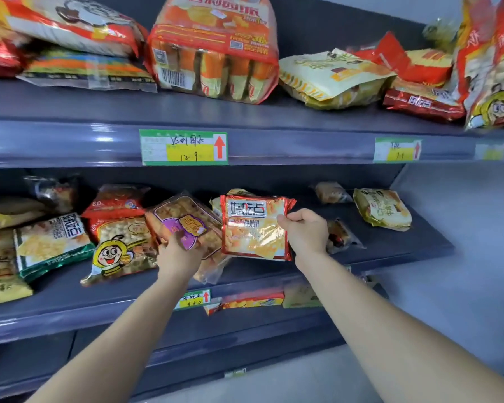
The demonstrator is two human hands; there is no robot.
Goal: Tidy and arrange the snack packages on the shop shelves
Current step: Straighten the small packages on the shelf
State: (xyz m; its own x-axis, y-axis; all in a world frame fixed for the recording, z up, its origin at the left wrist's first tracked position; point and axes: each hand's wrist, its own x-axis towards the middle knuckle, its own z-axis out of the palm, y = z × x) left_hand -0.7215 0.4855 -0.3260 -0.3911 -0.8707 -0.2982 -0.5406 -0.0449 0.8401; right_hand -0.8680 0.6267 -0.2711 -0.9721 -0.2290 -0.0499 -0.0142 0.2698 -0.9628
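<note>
On the middle shelf (70,298), at its left end, a green-edged packet (51,242) and a bee-print packet (122,248) lie overlapped and leaning toward the front lip. If I nudge them while working beside them, I think they could slide off.

Next comes my left hand (178,251). Its fingers are closed on the lower end of a clear packet with a purple label (186,225), which stands tilted and touches the bee-print packet. The grip is low on a floppy wrapper, so the top may fold over or the packet may slip out. That arm reaches up and forward, with the wrist straight and the back of the hand toward me.

Just beside it is my right hand (304,231). Thumb and fingers pinch the upper right edge of a red-edged packet (255,228), held upright with its face toward me. I cannot tell whether its lower edge touches the shelf. Held by one edge only, it could swing, twist out of the pinch, or bump the purple-label packet next to it. This arm comes in from the lower right, with the wrist bent slightly inward.

Right of that hand, a small clear packet (342,237) lies close to my wrist and could easily be swept forward. A yellow packet (383,209) lies well apart, near the shelf's right end.
</note>
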